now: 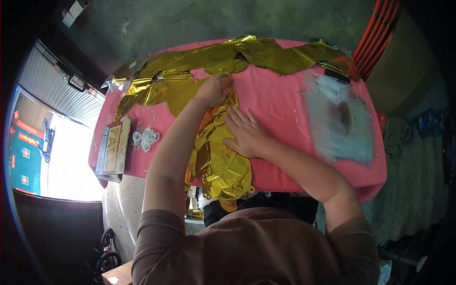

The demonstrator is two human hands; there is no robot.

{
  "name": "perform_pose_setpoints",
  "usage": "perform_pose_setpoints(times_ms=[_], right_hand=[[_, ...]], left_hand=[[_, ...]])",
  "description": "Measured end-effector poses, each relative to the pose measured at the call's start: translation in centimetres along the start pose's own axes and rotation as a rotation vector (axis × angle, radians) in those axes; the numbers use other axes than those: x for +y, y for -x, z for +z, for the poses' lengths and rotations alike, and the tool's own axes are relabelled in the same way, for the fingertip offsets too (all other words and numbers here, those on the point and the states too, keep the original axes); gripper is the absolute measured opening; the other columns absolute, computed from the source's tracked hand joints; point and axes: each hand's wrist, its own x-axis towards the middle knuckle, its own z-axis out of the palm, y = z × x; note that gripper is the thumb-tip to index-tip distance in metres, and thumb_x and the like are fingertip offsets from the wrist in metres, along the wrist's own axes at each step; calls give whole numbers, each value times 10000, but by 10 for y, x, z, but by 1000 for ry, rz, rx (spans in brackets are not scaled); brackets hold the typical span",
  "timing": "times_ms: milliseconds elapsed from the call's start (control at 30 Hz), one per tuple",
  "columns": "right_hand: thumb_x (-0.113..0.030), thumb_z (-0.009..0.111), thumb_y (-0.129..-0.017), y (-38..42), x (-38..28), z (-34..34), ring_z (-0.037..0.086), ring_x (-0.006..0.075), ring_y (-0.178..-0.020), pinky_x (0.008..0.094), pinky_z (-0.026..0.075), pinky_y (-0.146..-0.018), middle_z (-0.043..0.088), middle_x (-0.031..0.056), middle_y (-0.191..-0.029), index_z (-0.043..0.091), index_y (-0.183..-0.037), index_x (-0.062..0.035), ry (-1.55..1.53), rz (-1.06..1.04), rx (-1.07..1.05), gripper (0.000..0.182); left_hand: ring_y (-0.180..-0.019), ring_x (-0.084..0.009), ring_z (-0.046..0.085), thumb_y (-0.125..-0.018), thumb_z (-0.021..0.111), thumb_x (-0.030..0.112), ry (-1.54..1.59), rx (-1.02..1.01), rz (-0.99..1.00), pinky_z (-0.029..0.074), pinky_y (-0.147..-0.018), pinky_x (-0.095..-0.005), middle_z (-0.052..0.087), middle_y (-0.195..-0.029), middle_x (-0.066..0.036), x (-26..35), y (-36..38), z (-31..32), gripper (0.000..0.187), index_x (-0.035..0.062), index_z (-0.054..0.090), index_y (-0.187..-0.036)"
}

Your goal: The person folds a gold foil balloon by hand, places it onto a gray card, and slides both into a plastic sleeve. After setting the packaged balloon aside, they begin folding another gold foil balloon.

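Observation:
A crinkled gold foil balloon (223,166), flat and shiny, lies lengthwise on the pink tablecloth (275,99) and hangs over the near edge towards my lap. My left hand (214,91) is closed on its far part, with the fingertips partly hidden. Lower down and to the right, my right hand (244,133) rests flat on the foil with its fingers stretched out, holding nothing. More flat gold foil balloons (194,59) spread across the back of the table. Another gold piece (183,97) lies left of my left hand, partly covered by my forearm.
A bundle of white ribbon or cord (147,138) lies at the left, near a stack of printed cards or packs (111,152). Clear plastic bags (337,123) cover the right side, with a dark object (336,76) above them. Small scraps dot the cloth. Red pipes (380,35) stand behind.

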Motion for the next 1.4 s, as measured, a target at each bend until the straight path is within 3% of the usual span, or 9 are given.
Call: perform_pose_setpoints(times_ms=[100, 200, 367, 667, 800, 867, 1000, 1333, 1400], right_hand=[[-469, 419, -891, 1, 0, -2, 153, 317, -1380, 456, 79, -1118, 210, 223, -1462, 270, -1374, 50, 3, -5, -21, 725], [-465, 430, -890, 0, 1, 0, 154, 315, -1381, 461, 93, -1117, 209, 223, -1462, 265, -1376, 51, -12, -17, 1, 728], [-467, 433, -890, -1, 0, -4, 157, 311, -1381, 462, 104, -1116, 207, 214, -1466, 250, -1385, 45, 6, 10, -41, 735], [-485, 408, -900, -2, -1, -5, 150, 291, -1385, 456, 95, -1120, 204, 198, -1472, 237, -1397, 29, 52, 11, -64, 735], [-485, 405, -903, -1, -2, -8, 152, 287, -1385, 455, 97, -1120, 204, 195, -1473, 233, -1400, 25, 47, 24, -70, 733], [-485, 402, -905, -2, -2, -6, 151, 288, -1385, 455, 98, -1120, 202, 195, -1474, 230, -1402, 23, 54, 25, -71, 731], [-490, 397, -905, -2, -1, -5, 152, 288, -1385, 455, 97, -1120, 200, 194, -1475, 230, -1403, 20, 48, 28, -63, 732], [-501, 394, -902, -3, -1, -5, 136, 285, -1389, 455, 83, -1122, 190, 197, -1477, 231, -1402, 25, 59, 28, -82, 744], [-504, 394, -901, -3, -1, -6, 133, 285, -1390, 454, 80, -1122, 188, 197, -1478, 230, -1402, 25, 54, 35, -87, 747]], left_hand=[[-1065, -312, 534, -826, 576, 222, -6, 243, 94, 434, -902, -392, 578, -1132, -119, -6, 7, -4, 315, 73, 596, -1103], [-1032, -324, 554, -812, 585, 219, 18, 140, 6, 451, -876, -402, 590, -1095, -142, 2, 32, -33, 316, 72, 604, -1091], [-973, -334, 580, -769, 637, 328, -168, -154, -509, 474, -810, -428, 595, -1052, -150, 28, 121, -69, 387, 41, 595, -1024], [-857, -332, 621, -724, 677, 394, -56, -108, -781, 484, -749, -417, 632, -893, -186, 37, 184, -70, 482, 10, 566, -993], [-828, -326, 634, -704, 684, 391, 96, -230, -827, 490, -739, -402, 649, -857, -184, 25, 175, -73, 530, 1, 565, -1043], [-732, -235, 649, -748, 691, 367, 75, -104, -705, 497, -629, -325, 628, -774, -151, 14, 180, -70, 521, -13, 540, -1070], [-738, -238, 650, -723, 719, 382, 331, -104, -778, 500, -639, -331, 628, -791, -168, 9, 188, -74, 639, -11, 468, -1160], [-1036, -364, 569, -704, 654, 525, -169, -44, -796, 464, -852, -435, 584, -1101, -221, 48, 141, -53, 842, 19, 319, -1288], [-948, -367, 596, -683, 691, 461, -217, 42, -721, 498, -782, -439, 558, -1068, -216, 48, 134, -49, 723, 30, 351, -1154]])
